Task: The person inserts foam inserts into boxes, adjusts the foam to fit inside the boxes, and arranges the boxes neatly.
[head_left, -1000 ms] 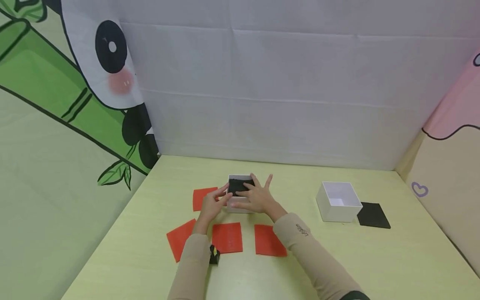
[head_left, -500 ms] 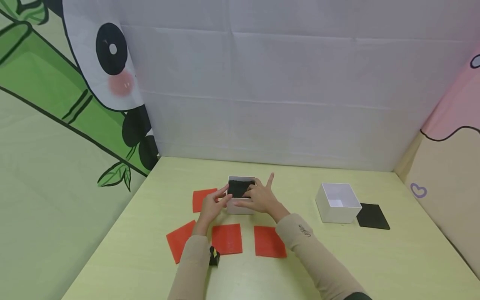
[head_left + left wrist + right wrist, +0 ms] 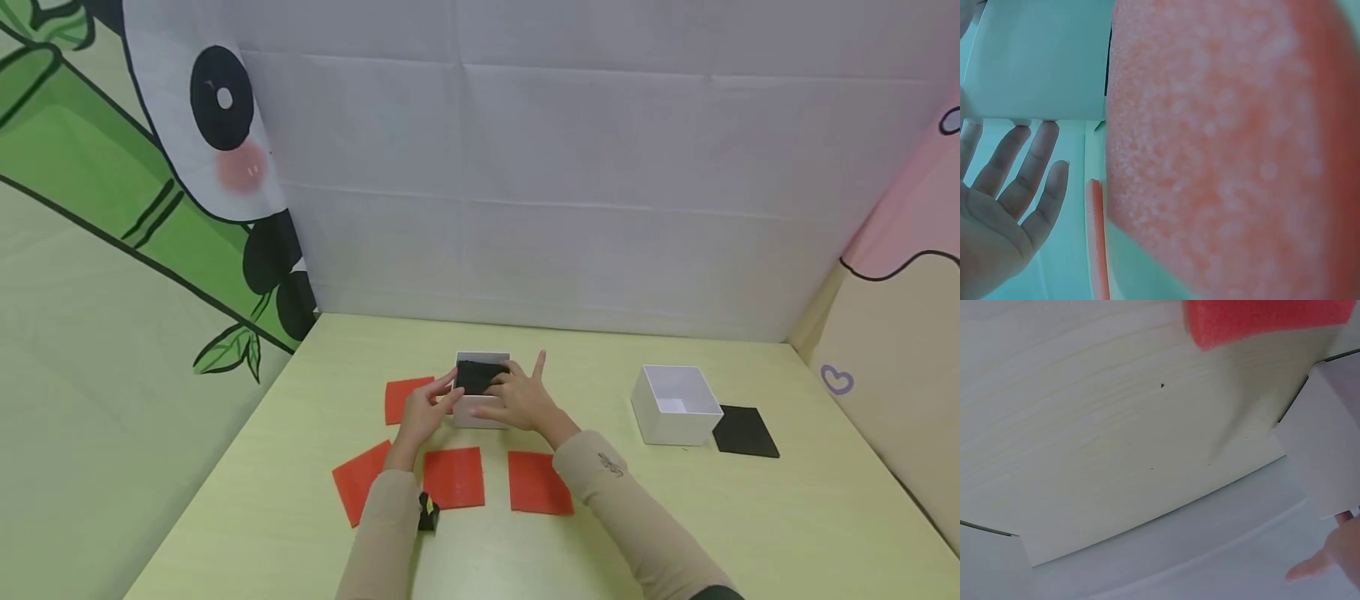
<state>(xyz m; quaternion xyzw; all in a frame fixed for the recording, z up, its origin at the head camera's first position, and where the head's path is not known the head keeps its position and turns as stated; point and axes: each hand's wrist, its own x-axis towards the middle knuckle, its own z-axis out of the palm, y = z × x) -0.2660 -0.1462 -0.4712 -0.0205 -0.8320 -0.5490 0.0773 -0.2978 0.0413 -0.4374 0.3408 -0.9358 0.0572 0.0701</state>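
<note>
A small white box (image 3: 480, 414) stands mid-table with a black square sheet (image 3: 480, 377) inside it, just below the rim. My left hand (image 3: 427, 407) touches the box at its left side, thumb by the front corner. In the left wrist view those fingers (image 3: 1040, 150) are fairly straight, fingertips right at the box's edge. My right hand (image 3: 521, 396) reaches over the right side of the box. Some of its fingers are bent down onto the black sheet, fingertips partly hidden, and one finger points up. In the right wrist view only part of the right hand (image 3: 1329, 553) shows beside the box.
Several red foam squares (image 3: 453, 477) lie in front and left of the box. Beside my left sleeve is a small black object (image 3: 428, 512) with a yellow mark. A second white box (image 3: 675, 412) and a flat black square (image 3: 746, 431) are at right.
The fingers of my right hand, spread across the black sheet a second ago, have bent and drawn toward the box's right side. My left hand has stayed in place.
</note>
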